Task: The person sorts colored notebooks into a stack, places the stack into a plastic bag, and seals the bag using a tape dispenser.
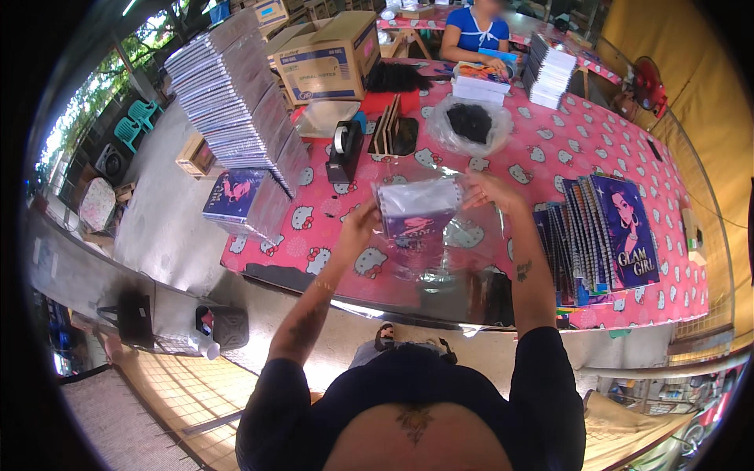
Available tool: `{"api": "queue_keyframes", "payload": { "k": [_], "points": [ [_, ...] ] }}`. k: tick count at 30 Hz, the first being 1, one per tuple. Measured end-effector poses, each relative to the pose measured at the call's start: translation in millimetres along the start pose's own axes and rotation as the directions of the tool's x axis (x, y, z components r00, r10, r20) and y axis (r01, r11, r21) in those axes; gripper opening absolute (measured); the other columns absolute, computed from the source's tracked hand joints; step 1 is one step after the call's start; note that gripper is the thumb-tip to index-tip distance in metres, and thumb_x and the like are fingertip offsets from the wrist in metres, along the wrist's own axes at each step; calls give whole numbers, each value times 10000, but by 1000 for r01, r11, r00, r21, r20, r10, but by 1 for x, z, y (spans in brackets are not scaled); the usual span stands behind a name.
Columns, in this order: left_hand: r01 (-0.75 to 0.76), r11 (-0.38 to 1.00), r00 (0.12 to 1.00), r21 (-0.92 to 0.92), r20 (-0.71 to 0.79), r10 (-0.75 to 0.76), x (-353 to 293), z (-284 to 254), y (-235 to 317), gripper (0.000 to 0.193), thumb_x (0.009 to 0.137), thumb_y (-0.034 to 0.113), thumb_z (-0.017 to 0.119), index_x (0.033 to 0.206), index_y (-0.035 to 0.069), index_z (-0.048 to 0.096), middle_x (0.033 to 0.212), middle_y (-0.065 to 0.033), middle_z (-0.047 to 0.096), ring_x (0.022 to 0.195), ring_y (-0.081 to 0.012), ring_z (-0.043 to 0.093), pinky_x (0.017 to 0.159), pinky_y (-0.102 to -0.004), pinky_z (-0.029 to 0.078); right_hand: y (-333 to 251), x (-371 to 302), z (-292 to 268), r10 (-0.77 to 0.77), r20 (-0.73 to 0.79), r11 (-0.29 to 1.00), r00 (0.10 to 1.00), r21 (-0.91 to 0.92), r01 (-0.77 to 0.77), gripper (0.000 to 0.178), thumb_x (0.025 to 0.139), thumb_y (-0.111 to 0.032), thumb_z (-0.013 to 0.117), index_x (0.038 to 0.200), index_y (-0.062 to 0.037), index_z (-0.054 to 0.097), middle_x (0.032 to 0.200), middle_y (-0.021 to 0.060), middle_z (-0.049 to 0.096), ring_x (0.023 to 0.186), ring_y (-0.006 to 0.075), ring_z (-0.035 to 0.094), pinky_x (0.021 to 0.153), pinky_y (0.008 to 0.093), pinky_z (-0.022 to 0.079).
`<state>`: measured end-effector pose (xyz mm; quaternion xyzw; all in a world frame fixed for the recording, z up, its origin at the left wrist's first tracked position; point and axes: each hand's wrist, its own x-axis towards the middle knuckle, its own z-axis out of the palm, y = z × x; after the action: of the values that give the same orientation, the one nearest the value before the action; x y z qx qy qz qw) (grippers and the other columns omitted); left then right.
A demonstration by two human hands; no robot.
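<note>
Fingers of the left hand (360, 226) are closed on the left edge of a purple-covered notebook (419, 225), with the clear plastic film (428, 263) apparently caught in the same pinch. Opposite, the right hand (491, 191) is at the notebook's far right corner, its fingers bent toward the film; whether they grip it or only touch it, I cannot tell. The notebook is between the two hands, over the near part of the worktop (565, 149), probably so that one side is steadied while the other hand manages the loose plastic. Glare hides how far the film encloses it.

At the right, a row of spiral notebooks (628, 228) lies overlapping, covers up, likely so that single ones lift off easily. At the left, a tall stack of notebooks (228, 86) rises behind a lower stack (236, 192); both look plastic-covered, seemingly grouped apart from the row. A black tape dispenser (344, 153) stands ahead of the left hand, presumably for easy reach, near upright wooden dividers (385, 129). Farther right, a clear bag (503, 129) gathers dark contents that I cannot identify. Across the worktop, a co-worker (475, 39) sits behind more notebooks (481, 88).
</note>
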<state>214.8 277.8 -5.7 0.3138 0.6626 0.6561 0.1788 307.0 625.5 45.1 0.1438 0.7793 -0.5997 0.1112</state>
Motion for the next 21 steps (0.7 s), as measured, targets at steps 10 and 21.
{"api": "queue_keyframes", "payload": {
  "k": [10, 21],
  "points": [
    [53, 755, 922, 653, -322, 213, 138, -121, -40, 373, 859, 119, 642, 1224, 44, 620, 1064, -91, 680, 915, -209, 643, 780, -362, 514, -118, -98, 69, -777, 77, 326, 625, -800, 503, 359, 858, -398, 682, 1053, -96, 683, 1090, 70, 656, 1072, 257, 582, 986, 407, 390],
    [31, 978, 929, 204, -367, 47, 164, -177, -148, 118, 818, 131, 679, 887, 39, 708, 815, -77, 709, 775, -184, 674, 650, -319, 517, -161, -52, 125, -569, 130, 422, 812, -801, 424, 571, 830, -463, 668, 1192, -22, 637, 1125, 174, 658, 982, 326, 635, 988, 436, 410]
  ]
}}
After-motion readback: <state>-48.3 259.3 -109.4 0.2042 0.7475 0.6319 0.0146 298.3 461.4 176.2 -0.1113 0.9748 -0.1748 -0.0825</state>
